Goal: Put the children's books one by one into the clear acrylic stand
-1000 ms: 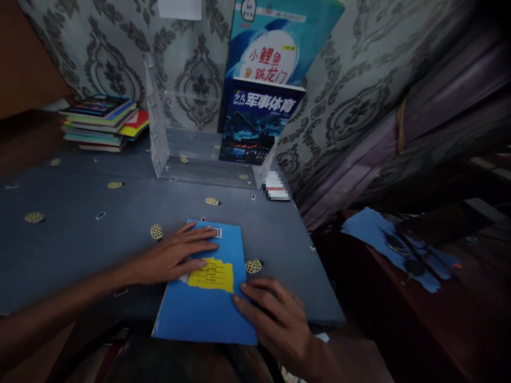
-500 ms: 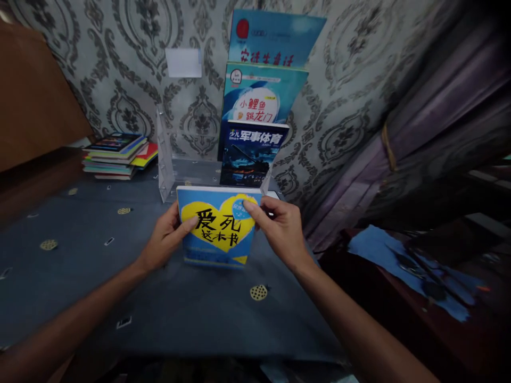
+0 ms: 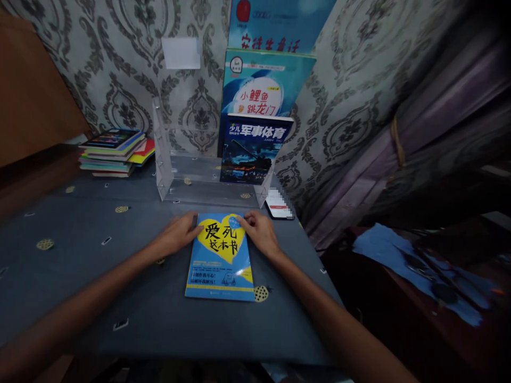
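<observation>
A blue book [image 3: 221, 260] with a yellow heart on its cover lies flat, front side up, on the grey table [image 3: 80, 255]. My left hand [image 3: 178, 234] grips its upper left edge. My right hand [image 3: 259, 231] holds its upper right corner, fingers curled over the edge. Just behind the book stands a clear acrylic rack [image 3: 187, 181]. In the rack's right half, three books stand one behind another: a dark one [image 3: 253, 149] in front, a teal one [image 3: 265, 85] behind it, and a blue one [image 3: 275, 24] at the back.
A stack of several colourful books [image 3: 114, 154] lies at the back left of the table. A phone [image 3: 279, 205] lies right of the rack. Patterned wallpaper backs the table. A purple curtain [image 3: 431, 122] hangs on the right above a dark side surface with a blue cloth [image 3: 399, 250].
The book lay back cover up under both hands. It was lifted upright in front of the rack, front cover toward me, and now lies flat front side up, both hands at its top edge.
</observation>
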`<state>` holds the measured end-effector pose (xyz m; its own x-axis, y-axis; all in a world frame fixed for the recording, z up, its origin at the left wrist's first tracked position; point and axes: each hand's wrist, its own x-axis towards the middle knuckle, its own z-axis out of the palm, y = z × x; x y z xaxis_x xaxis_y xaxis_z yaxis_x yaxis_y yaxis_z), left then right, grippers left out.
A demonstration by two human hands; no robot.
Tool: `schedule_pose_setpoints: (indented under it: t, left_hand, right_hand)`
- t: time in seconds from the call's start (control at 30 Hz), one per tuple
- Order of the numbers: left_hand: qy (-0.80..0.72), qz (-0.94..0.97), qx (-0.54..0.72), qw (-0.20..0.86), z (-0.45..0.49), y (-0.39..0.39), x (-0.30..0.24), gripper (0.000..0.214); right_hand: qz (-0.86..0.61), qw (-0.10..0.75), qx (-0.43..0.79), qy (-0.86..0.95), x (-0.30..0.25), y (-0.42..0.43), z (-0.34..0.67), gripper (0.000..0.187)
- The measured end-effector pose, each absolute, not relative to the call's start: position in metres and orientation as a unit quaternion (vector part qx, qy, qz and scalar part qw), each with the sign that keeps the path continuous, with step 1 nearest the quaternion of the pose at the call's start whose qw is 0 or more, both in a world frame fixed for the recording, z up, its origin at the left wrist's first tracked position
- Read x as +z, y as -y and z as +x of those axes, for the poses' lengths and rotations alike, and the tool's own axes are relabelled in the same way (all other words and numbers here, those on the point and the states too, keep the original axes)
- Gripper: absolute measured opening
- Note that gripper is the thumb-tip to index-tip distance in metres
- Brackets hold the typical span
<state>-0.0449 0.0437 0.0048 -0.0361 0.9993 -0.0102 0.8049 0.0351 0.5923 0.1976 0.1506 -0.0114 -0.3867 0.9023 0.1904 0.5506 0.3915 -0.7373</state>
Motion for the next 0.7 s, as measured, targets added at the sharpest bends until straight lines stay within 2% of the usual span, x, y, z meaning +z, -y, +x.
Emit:
schedule_pose_setpoints:
  t: [0.1,0.23,0.4,0.7]
  left_hand:
    - [-0.683,0.706,0.175,0.076,-0.041,-0.041,0.006,0.03]
    - [-0.629,0.758,0.173,-0.01,-0.028,-0.04,0.0,0.031]
    - [-0.601,0.784,0.156,-0.016,-0.024,-0.041,-0.01,0.034]
    - [-0.61,0.772,0.176,-0.018,-0.023,-0.04,-0.018,0.04]
  right_hand:
    - [-0.472,0.268,0.206,0.814,-0.01,-0.145,0.2,0.02]
    - [-0.378,0.256,0.103,0.884,-0.004,-0.127,0.188,0.023]
    - [-0.206,0.206,0.118,0.949,-0.004,-0.111,0.163,0.033]
    - [-0.221,0.201,0.148,0.943,-0.012,-0.119,0.168,0.033]
